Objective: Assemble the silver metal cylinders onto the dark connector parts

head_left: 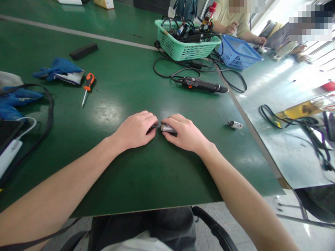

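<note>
My right hand (184, 134) is closed around a small silver metal cylinder (168, 128), its open-looking end facing left. My left hand (138, 129) is closed just across a narrow gap, with a small dark piece (151, 129) partly showing between thumb and fingers; its kind is hidden. Both hands rest low over the green tabletop (157, 174). Off to the right lies a similar silver cylinder with a black tip (235, 124), apart from either hand.
Beyond my hands lie a black electric screwdriver (202, 84) and its cord. An orange-handled screwdriver (88, 85) and blue gloves (61, 69) are at left. A green basket (180, 50) of cables and a blue basket (237, 54) stand at the back, near a co-worker (230, 21).
</note>
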`<state>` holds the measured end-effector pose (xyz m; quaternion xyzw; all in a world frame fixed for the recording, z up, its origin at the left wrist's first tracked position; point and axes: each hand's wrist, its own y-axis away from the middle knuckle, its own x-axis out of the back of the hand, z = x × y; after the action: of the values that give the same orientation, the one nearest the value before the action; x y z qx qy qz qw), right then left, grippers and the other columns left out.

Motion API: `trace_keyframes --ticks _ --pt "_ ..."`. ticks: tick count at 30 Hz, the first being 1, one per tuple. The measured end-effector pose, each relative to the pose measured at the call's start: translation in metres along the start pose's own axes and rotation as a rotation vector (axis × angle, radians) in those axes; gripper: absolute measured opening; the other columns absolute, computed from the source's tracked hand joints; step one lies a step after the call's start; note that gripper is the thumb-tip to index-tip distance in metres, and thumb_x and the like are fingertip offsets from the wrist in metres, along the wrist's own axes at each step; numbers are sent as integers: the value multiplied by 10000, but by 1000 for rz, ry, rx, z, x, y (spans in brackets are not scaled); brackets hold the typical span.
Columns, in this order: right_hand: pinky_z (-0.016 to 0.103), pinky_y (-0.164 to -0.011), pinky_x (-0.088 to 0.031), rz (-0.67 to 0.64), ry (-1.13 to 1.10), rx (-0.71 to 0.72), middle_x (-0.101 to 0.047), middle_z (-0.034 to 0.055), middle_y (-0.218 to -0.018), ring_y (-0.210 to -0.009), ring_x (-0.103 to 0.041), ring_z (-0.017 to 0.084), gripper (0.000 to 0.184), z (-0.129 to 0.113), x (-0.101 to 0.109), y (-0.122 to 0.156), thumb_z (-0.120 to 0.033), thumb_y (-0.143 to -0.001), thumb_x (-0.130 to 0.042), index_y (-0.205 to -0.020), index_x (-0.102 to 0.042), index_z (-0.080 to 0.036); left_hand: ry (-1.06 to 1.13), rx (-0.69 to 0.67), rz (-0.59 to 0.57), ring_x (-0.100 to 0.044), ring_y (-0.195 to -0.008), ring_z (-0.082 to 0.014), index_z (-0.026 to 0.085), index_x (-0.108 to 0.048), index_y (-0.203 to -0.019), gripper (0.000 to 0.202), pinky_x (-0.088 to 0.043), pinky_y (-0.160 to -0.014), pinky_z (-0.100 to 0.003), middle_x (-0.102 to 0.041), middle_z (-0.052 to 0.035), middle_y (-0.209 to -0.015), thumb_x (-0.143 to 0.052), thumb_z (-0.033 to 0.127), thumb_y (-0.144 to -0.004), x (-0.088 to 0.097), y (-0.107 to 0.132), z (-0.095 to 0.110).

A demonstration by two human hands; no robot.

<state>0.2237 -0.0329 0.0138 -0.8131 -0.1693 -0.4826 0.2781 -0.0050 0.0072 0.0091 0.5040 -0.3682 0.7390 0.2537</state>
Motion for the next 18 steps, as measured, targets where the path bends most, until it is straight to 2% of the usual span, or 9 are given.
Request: trace_keyframes --ticks 10,18 --pt "411 -948 -529 -11 -11 -4 -695 86 -1132 -1067 -625 269 274 0 1 0 -236 -937 -601 -1208 -639 -232 18 -4 -1 -593 -864 -208 187 -601 -920 92 -470 -737 -336 -667 -65 -906 -510 202 -930 -1 1 -1" --pt "407 -950 -529 -12 -6 4 -694 95 -1143 -1059 -625 265 271 0 0 0 -235 -937 -597 -1203 -639 -208 4 -12 -6 -599 -873 -208 186 -601 -926 97 -472 -748 -335 -673 -62 -918 -508 209 -942 -1 1 -1"
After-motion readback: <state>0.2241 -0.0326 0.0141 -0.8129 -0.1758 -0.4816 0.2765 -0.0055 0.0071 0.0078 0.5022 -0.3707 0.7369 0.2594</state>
